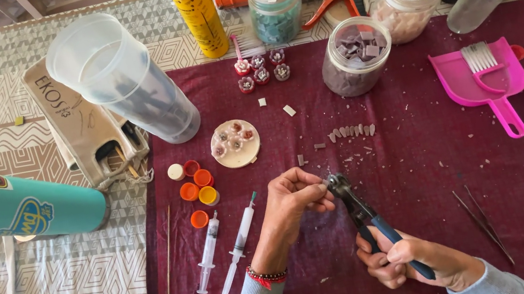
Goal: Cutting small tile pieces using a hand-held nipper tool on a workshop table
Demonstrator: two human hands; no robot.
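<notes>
The nippers have a dark, dull metal head and smooth blue plastic-coated handles. Under them lies a matt maroon cloth, felt-like and dusted with chips. The tablecloth beside it looks like glossy printed plastic. Two syringes are clear plastic. The bottle caps are shiny orange and red plastic. The pink dustpan is smooth plastic too. The jar is clear plastic, holding matt purple tiles. The flask is glossy teal painted metal. The tweezers are thin dull metal.
</notes>
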